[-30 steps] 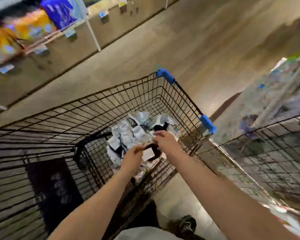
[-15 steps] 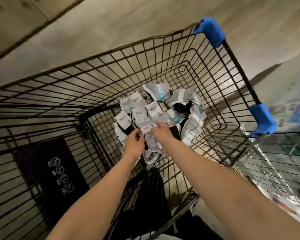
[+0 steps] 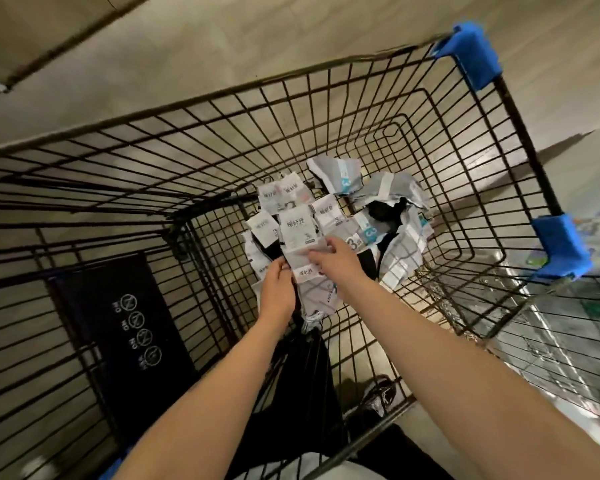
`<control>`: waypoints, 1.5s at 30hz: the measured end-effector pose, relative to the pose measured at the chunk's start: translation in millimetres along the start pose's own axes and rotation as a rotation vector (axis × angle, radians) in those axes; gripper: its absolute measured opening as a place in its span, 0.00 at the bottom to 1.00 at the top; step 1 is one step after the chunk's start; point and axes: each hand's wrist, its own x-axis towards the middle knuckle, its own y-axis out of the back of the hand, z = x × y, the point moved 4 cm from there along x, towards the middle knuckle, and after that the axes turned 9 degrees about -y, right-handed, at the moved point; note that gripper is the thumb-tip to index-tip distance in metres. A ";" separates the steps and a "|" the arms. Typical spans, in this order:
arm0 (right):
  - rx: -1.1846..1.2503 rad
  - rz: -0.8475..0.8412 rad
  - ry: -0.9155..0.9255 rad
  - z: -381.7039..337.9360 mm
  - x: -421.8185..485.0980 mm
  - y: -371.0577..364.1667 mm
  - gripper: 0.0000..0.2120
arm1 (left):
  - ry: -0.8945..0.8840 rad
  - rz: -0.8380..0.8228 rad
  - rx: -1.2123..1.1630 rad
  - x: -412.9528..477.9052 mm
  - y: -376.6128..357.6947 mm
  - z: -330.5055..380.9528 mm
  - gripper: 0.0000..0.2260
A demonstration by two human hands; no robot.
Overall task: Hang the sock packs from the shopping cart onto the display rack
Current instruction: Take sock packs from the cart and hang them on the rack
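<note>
Since half a second ago, both hands have reached a little deeper into the shopping cart [image 3: 388,98] and now lift one white-labelled sock pack [image 3: 298,237] above the pile of sock packs [image 3: 392,216] on the cart floor. Left hand [image 3: 278,289] pinches the pack's lower left edge; right hand [image 3: 338,259] grips its lower right side, fingers curled over the label. Blue corner guards [image 3: 471,53] sit nearer the frame's right edge.
</note>
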 end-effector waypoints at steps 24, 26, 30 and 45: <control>-0.295 0.275 0.326 -29.0 -106.1 31.9 0.11 | -0.008 -0.163 -0.489 -48.7 7.2 67.3 0.17; -0.285 0.174 0.260 -24.2 -101.4 29.3 0.18 | 0.002 -0.198 -0.500 -53.8 5.8 69.9 0.16; -0.036 -0.082 0.181 -17.4 -98.0 16.4 0.17 | -0.046 -0.202 -0.393 -61.0 4.0 77.4 0.14; 0.094 -0.159 0.275 -26.4 -82.9 1.9 0.21 | -0.152 -0.142 -0.078 -49.6 3.0 80.0 0.22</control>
